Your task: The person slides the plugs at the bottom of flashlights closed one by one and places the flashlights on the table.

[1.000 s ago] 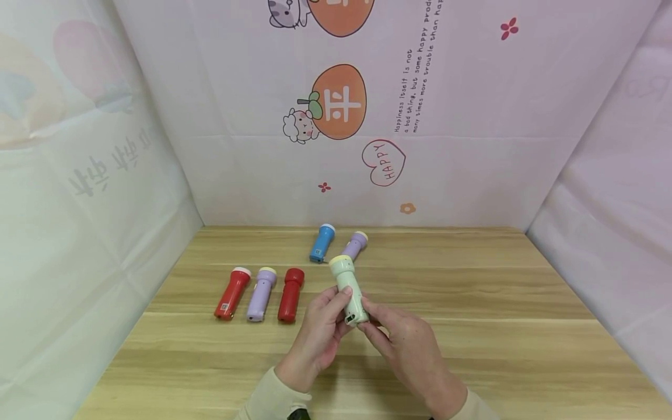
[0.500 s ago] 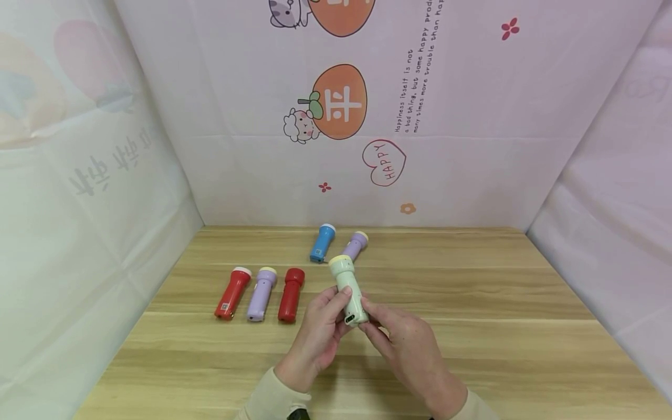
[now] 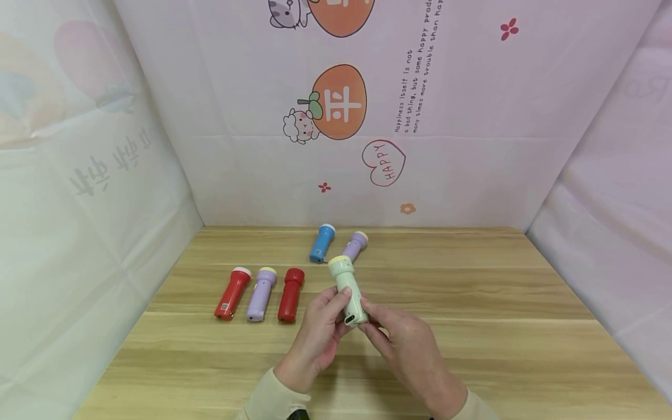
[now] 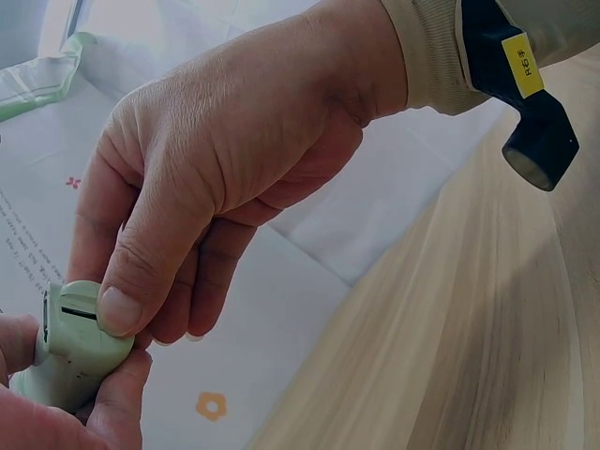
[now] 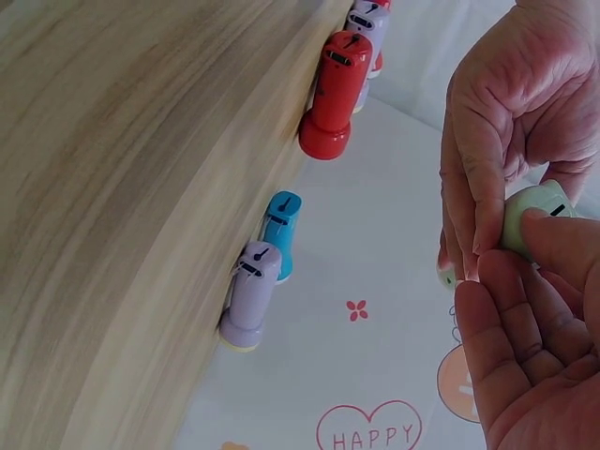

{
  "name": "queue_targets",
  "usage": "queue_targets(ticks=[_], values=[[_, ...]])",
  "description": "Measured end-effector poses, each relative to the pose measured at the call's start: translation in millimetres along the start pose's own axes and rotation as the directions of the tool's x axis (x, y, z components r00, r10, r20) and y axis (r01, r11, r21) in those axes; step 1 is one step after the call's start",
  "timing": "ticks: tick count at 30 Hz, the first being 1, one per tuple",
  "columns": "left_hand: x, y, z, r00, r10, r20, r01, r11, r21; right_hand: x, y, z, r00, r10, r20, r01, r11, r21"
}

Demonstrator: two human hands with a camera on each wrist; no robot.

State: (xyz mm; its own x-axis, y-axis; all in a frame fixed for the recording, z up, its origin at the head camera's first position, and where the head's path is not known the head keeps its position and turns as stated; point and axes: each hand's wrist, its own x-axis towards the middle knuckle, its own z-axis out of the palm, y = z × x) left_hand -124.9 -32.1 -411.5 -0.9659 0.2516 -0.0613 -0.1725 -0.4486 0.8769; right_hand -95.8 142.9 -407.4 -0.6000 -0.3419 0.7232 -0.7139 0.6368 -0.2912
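Observation:
A light green flashlight [image 3: 350, 294] with a cream lens rim is held above the table, its head tilted up and away. My left hand [image 3: 317, 335] grips its body, thumb lying along the top. At the tail, my right hand [image 3: 412, 347] pinches the end between thumb and fingers. The left wrist view shows a dark slot on the flashlight's tail [image 4: 84, 328], with the right thumb [image 4: 120, 305] pressed beside it. In the right wrist view both hands cover most of the flashlight [image 5: 530, 220].
On the wooden table [image 3: 499, 303] lie a red flashlight [image 3: 233, 293], a lilac one [image 3: 261, 294] and an all-red one [image 3: 291, 296] to the left. Farther back are a blue flashlight [image 3: 322, 242] and another lilac flashlight [image 3: 354, 246]. Printed cloth walls [image 3: 462, 175] enclose the back and sides.

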Motion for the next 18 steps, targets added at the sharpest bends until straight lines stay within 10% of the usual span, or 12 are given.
queue_targets(ticks=[18], values=[[1.0,-1.3,-3.3,1.000,0.003,0.020,-0.004,1.000,0.022,-1.1,1.9,2.4,1.000,0.012,0.010,-0.012,1.000,-0.024]])
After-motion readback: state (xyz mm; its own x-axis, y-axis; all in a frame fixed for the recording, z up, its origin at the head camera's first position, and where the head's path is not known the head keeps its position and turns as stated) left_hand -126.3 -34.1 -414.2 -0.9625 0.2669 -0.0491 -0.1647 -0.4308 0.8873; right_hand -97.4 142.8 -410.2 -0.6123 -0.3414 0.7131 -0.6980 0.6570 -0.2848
